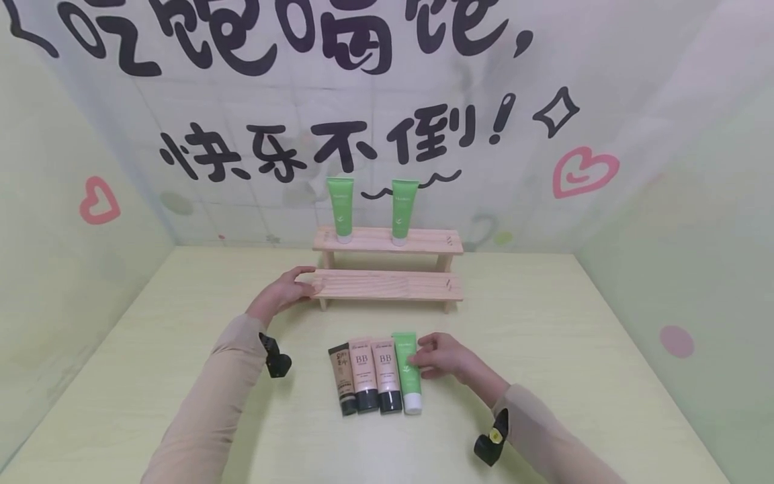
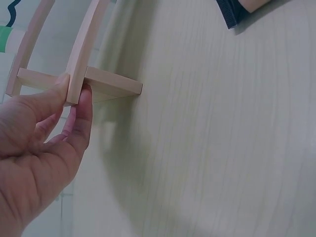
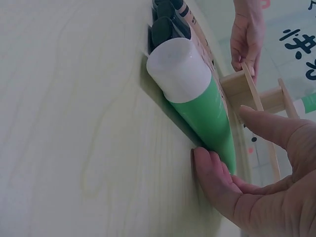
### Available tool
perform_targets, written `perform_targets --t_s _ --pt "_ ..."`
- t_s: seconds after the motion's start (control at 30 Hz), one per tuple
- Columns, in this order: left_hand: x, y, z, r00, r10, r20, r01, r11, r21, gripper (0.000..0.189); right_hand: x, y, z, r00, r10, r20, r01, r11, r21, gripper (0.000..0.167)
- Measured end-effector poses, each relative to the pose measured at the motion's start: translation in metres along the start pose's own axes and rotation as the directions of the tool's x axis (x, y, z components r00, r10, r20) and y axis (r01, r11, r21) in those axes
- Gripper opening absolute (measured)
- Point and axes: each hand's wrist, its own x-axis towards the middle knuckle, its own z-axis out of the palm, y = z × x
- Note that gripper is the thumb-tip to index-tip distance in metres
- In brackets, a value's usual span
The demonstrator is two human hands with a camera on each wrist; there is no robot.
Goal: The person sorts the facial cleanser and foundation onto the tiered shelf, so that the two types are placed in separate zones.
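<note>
Near the left end of a two-tier wooden stand [image 1: 387, 286], my left hand [image 1: 289, 290] grips the lower shelf; in the left wrist view the thumb and fingers pinch the shelf end [image 2: 79, 74]. Beside a green tube [image 1: 408, 376] with a white cap, lying flat, is my right hand [image 1: 447, 359]. In the right wrist view its bent fingertips [image 3: 205, 158] are at the green tube's side [image 3: 207, 123], and the thumb stands apart above it. Left of this tube lie two pink BB cream tubes [image 1: 363, 370] and a brown tube with a black cap [image 1: 342, 380].
Two more green tubes stand cap down on the stand's upper shelf [image 1: 369, 240], one at its left [image 1: 342, 208], one right of the middle [image 1: 403, 212]. Behind the light wood table [image 1: 520, 302] rises a printed backdrop [image 1: 272, 101], with panels on both sides.
</note>
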Motion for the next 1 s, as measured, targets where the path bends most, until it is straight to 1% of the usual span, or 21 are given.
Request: perform_targets --t_s 0.07,0.17,0.3,0.5,0.8,1.0 --pt "0.000 0.000 0.000 1.000 0.002 -0.002 -0.002 1.000 0.007 0.061 0.000 0.000 0.003 1.000 -0.007 -0.023 0.007 0.999 -0.034 0.062" --pt "0.000 0.000 0.000 1.000 -0.001 -0.005 0.001 1.000 0.005 0.061 0.001 0.000 0.007 0.998 -0.026 -0.052 0.020 0.993 -0.112 0.065" --pt "-0.002 0.000 0.001 1.000 -0.011 -0.011 0.011 1.000 0.003 0.061 0.000 0.000 0.012 0.997 -0.049 -0.062 0.038 0.984 -0.175 0.065" --pt "-0.003 0.000 0.001 1.000 -0.009 -0.008 0.009 1.000 0.003 0.061 -0.002 -0.002 0.018 0.997 -0.043 -0.061 0.034 0.987 -0.155 0.059" --pt "-0.002 0.000 0.000 1.000 -0.010 -0.010 0.010 1.000 0.011 0.061 0.001 -0.002 0.022 0.997 -0.021 -0.077 0.011 0.992 -0.125 0.059" --pt "-0.001 -0.001 0.000 1.000 -0.012 -0.010 0.012 1.000 -0.018 0.061 0.003 -0.001 0.020 0.998 -0.015 -0.067 0.009 0.996 -0.085 0.061"
